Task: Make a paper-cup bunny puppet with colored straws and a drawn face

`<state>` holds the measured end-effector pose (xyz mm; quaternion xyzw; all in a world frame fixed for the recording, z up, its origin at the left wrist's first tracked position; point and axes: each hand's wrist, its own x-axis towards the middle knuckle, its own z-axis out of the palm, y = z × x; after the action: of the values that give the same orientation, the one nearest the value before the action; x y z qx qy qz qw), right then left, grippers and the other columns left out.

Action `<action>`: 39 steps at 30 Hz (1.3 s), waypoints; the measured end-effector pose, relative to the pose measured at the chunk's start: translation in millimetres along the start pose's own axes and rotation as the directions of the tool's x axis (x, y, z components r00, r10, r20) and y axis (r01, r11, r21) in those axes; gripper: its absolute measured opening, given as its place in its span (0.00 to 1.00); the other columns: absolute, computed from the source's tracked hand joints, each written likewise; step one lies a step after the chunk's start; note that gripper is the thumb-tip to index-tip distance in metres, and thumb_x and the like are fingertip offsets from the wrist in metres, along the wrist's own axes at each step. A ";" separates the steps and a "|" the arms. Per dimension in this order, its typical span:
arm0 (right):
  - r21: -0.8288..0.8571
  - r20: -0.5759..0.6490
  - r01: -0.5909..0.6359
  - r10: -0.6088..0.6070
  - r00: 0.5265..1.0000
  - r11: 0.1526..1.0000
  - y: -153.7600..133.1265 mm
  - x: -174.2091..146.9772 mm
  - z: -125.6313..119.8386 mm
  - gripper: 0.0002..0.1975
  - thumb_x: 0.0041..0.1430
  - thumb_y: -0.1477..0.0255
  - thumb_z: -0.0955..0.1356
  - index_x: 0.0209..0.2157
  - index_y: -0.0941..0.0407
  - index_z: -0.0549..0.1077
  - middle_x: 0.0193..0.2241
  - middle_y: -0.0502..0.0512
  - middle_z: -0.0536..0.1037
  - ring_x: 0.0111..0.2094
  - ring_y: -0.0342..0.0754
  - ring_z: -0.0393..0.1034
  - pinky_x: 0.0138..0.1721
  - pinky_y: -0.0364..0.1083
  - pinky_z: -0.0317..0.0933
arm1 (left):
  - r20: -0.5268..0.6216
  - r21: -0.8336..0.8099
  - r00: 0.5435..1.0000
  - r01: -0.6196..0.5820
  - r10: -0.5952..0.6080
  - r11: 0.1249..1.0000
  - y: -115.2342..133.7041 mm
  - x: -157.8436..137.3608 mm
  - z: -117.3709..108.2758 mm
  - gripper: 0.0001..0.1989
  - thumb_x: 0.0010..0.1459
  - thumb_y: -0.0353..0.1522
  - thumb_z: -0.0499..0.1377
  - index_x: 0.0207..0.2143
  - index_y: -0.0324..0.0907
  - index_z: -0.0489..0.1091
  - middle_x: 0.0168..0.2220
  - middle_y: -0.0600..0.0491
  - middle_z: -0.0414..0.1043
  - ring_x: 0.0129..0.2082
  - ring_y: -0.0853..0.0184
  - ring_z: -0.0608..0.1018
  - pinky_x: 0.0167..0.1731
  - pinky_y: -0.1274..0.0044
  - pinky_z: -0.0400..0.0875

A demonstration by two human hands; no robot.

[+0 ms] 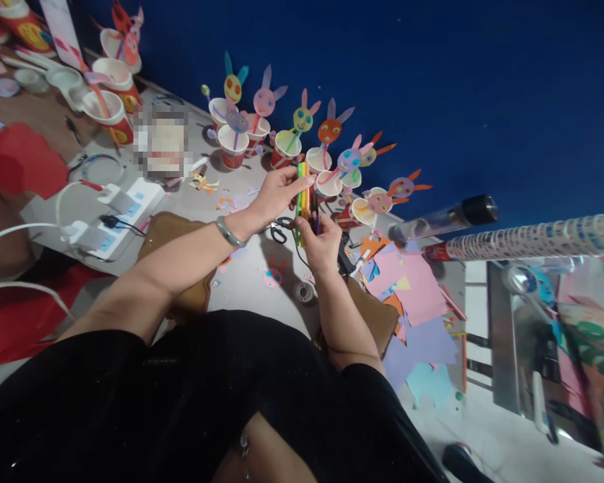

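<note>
My left hand (276, 194) is closed on the upper part of a bundle of coloured sticks (303, 194), green, yellow and orange, above the table (252, 282). The fingers of my right hand (323, 243) grip its lower end. Whether the sticks are straws or flat strips, I cannot tell. Below my hands lie black-handled scissors (278, 233), partly hidden. A small pink paper face (272, 277) and a roll of tape (303, 291) rest on the table nearer my body.
Paper cups (233, 146) with paper rabbit heads line the blue wall. A power strip (131, 218) with cables is at left. Coloured paper sheets (417, 288) spread at right, below a long stack of cups (523, 236). Paper scraps (204, 182) lie about.
</note>
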<state>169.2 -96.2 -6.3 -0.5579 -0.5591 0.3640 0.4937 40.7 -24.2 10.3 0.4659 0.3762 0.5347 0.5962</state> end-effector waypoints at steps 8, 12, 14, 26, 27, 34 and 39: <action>0.221 -0.024 -0.105 0.113 0.993 0.970 1.2 -9.1 -0.6 0.21 0.48 0.51 0.76 0.33 0.54 0.77 0.25 0.47 0.78 0.23 0.40 0.65 0.27 0.43 0.61 | -0.036 -0.029 0.999 0.017 -0.018 0.999 -7.8 -9.7 13.5 0.18 0.64 0.43 0.64 0.29 0.44 0.64 0.18 0.62 0.61 0.17 0.75 0.64 0.19 0.77 0.57; 0.252 0.020 -0.199 0.200 0.980 0.947 5.1 -24.6 -5.6 0.24 0.46 0.49 0.76 0.35 0.54 0.77 0.24 0.47 0.78 0.17 0.38 0.56 0.19 0.43 0.51 | -0.109 0.020 0.994 0.022 -0.020 1.000 -18.0 -27.1 22.0 0.18 0.67 0.41 0.62 0.27 0.44 0.60 0.18 0.63 0.58 0.17 0.75 0.62 0.20 0.78 0.56; 0.269 0.001 -0.203 0.211 0.978 0.942 5.9 -33.6 -6.2 0.24 0.42 0.52 0.78 0.34 0.55 0.77 0.24 0.48 0.79 0.19 0.38 0.60 0.21 0.42 0.54 | -0.142 0.035 0.988 -0.046 0.051 0.998 -22.0 -36.6 25.8 0.19 0.65 0.40 0.63 0.27 0.44 0.60 0.20 0.63 0.56 0.19 0.76 0.61 0.22 0.78 0.58; 0.335 -0.022 -0.212 0.232 0.972 0.918 2.4 -72.6 -2.4 0.24 0.42 0.51 0.78 0.31 0.56 0.76 0.23 0.47 0.77 0.20 0.38 0.59 0.21 0.42 0.53 | -0.038 0.160 0.979 -0.193 0.202 0.968 -31.6 -62.8 31.2 0.20 0.62 0.46 0.64 0.26 0.44 0.62 0.23 0.62 0.57 0.25 0.74 0.61 0.27 0.80 0.59; 0.318 -0.009 -0.216 0.231 0.973 0.923 3.0 -73.5 -4.2 0.24 0.43 0.51 0.78 0.31 0.55 0.76 0.22 0.47 0.77 0.19 0.37 0.56 0.20 0.42 0.52 | -0.022 0.156 0.981 -0.186 0.192 0.970 -30.9 -62.5 31.5 0.21 0.62 0.46 0.64 0.26 0.44 0.62 0.23 0.61 0.57 0.25 0.74 0.61 0.27 0.80 0.59; -0.290 -0.139 0.147 -0.194 0.971 0.946 -6.7 -46.1 -106.8 0.11 0.60 0.58 0.68 0.33 0.50 0.77 0.31 0.50 0.83 0.32 0.48 0.75 0.38 0.48 0.68 | 0.151 0.367 0.988 -0.066 0.011 0.928 -29.2 -44.7 1.3 0.24 0.52 0.50 0.66 0.24 0.42 0.62 0.22 0.61 0.55 0.24 0.75 0.59 0.24 0.79 0.53; -0.861 -0.378 -0.155 -0.406 0.832 0.485 -41.7 11.5 -261.1 0.12 0.62 0.70 0.62 0.42 0.55 0.76 0.42 0.62 0.81 0.42 0.57 0.74 0.49 0.54 0.64 | 0.223 0.420 0.972 -0.027 -0.074 0.907 -40.1 -32.0 -26.9 0.23 0.46 0.49 0.68 0.27 0.40 0.68 0.23 0.59 0.63 0.24 0.73 0.65 0.24 0.79 0.56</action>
<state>409.7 -127.2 99.9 -0.7610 -0.5434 -0.1774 0.3068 22.1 -51.5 -37.3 0.6384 0.4151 0.3753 0.5285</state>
